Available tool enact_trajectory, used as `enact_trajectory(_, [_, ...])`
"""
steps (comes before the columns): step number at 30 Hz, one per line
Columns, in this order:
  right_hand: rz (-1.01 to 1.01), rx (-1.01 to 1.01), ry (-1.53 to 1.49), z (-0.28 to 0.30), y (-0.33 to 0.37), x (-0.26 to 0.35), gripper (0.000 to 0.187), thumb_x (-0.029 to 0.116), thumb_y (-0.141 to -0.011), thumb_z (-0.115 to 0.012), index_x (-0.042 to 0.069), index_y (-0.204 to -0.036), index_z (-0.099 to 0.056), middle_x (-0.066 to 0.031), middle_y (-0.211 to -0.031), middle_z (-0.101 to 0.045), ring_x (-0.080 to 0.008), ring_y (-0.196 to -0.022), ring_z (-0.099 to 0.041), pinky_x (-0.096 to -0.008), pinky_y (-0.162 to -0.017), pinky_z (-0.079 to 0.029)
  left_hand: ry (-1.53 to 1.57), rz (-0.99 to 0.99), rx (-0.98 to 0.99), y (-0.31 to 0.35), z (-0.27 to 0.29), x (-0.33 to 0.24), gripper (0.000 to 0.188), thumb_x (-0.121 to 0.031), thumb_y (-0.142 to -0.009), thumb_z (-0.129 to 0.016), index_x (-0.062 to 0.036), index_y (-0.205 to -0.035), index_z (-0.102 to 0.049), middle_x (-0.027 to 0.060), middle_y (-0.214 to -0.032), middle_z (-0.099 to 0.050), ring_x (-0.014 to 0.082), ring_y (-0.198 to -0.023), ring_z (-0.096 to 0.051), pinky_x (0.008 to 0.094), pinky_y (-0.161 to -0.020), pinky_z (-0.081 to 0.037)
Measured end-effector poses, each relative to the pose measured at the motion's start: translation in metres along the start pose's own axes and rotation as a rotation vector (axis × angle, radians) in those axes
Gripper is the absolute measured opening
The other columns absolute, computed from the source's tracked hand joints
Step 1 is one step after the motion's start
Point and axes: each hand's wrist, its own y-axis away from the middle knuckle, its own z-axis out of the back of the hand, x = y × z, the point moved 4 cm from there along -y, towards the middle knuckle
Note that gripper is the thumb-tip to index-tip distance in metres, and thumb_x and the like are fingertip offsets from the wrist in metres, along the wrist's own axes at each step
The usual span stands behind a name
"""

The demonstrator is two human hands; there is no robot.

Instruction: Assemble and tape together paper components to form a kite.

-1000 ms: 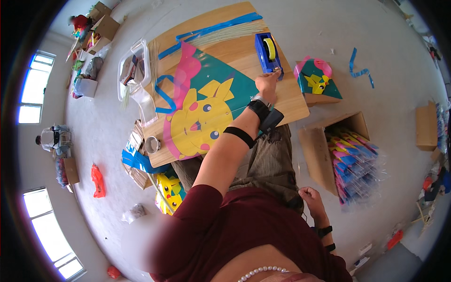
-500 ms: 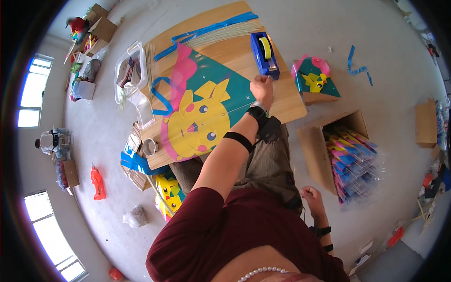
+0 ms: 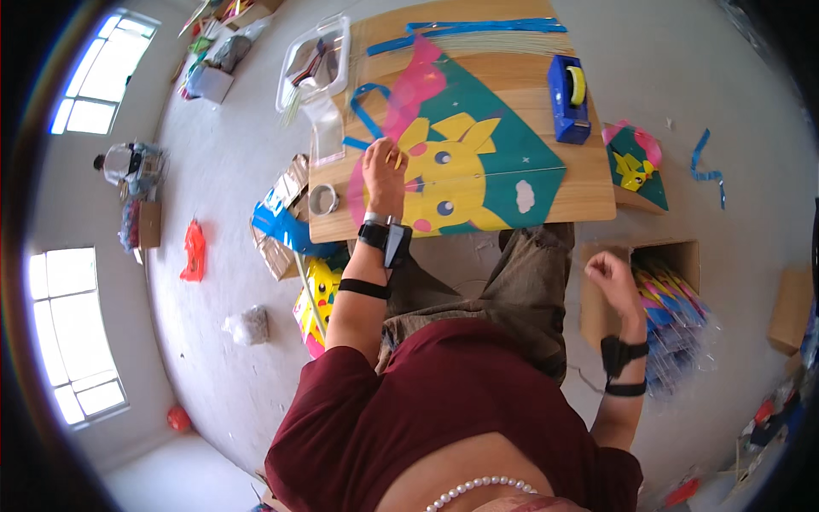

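Observation:
A kite (image 3: pixel 512 145) of green, pink and yellow film with a cartoon face lies flat on the wooden table. Over its left part, by the pink border, is my left hand (image 3: pixel 384 177) with the fingers drawn together. Something small and yellowish shows at the fingertips, too small to name. A loop of blue ribbon (image 3: pixel 368 109) curls just beyond that hand. My right hand (image 3: pixel 618 283) is off the table at the right, in front of an open carton (image 3: pixel 601 311). Its fingers are curled in, and nothing shows in them.
A blue tape dispenser (image 3: pixel 565 111) stands at the table's right edge. Blue strips (image 3: pixel 486 28) and thin sticks lie along the far edge. A tape roll (image 3: pixel 323 200) sits at the near left corner. Left of the table is a white plastic bin (image 3: pixel 343 60). Folded kites fill the carton.
My left hand has moved left from beside the tape dispenser to the kite's left part. My right hand has risen toward the carton. The whole view has shifted.

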Motion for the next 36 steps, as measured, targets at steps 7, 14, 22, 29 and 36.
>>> enact_trajectory(7, [0.135, 0.209, 0.213, -0.014, -0.103, 0.063, 0.007, 0.005, -0.095, -0.067, 0.002, -0.101, -0.063, 0.0027, -0.088, -0.064, -0.0058, -0.082, -0.059, -0.0241, -0.076, -0.049, 0.016, -0.085, -0.049, 0.012, 0.122, -0.046, 0.01, -0.006, -0.094, -0.071, -0.0062, -0.104, -0.067, 0.003, -0.089, -0.068, 0.0131, -0.08, -0.065, 0.0271, -0.071, -0.055])
enact_trajectory(14, [0.149, 0.171, 0.315, -0.02, -0.14, 0.086, 0.011, 0.006, -0.095, -0.067, 0.0, -0.104, -0.064, 0.0003, -0.089, -0.065, -0.0071, -0.082, -0.06, -0.0241, -0.076, -0.049, 0.074, 0.021, -0.039, 0.026, 0.156, -0.058, 0.021, -0.008, -0.098, -0.068, -0.0009, -0.118, -0.067, 0.005, -0.101, -0.069, 0.0152, -0.091, -0.066, 0.0277, -0.083, -0.055])
enact_trajectory(22, [0.069, 0.24, 0.314, -0.006, -0.161, 0.07, 0.009, 0.011, -0.098, -0.065, 0.002, -0.098, -0.062, 0.0035, -0.087, -0.061, -0.0045, -0.079, -0.055, -0.0224, -0.072, -0.047, -0.086, 0.098, -0.056, 0.038, 0.146, -0.057, 0.012, -0.014, -0.099, -0.068, -0.0104, -0.111, -0.067, 0.0002, -0.1, -0.069, 0.0121, -0.09, -0.065, 0.0289, -0.079, -0.055])
enact_trajectory(29, [0.04, 0.223, 0.059, -0.001, -0.168, 0.065, 0.015, 0.021, -0.1, -0.067, 0.006, -0.102, -0.064, 0.0053, -0.09, -0.06, -0.0049, -0.083, -0.055, -0.0219, -0.077, -0.046, -0.185, 0.075, -0.062, 0.042, 0.141, -0.059, 0.013, -0.016, -0.098, -0.069, -0.0134, -0.111, -0.067, -0.0017, -0.099, -0.069, 0.0108, -0.09, -0.065, 0.0262, -0.078, -0.05])
enact_trajectory(36, [-0.026, 0.092, -0.064, 0.003, -0.175, 0.045, 0.014, 0.019, -0.101, -0.065, 0.006, -0.103, -0.065, 0.0029, -0.09, -0.064, -0.0062, -0.082, -0.058, -0.0223, -0.077, -0.048, -0.317, 0.085, -0.067, 0.035, 0.143, -0.052, 0.01, -0.013, -0.098, -0.07, -0.009, -0.107, -0.068, -0.0025, -0.095, -0.067, 0.0065, -0.086, -0.061, 0.0225, -0.075, -0.049])
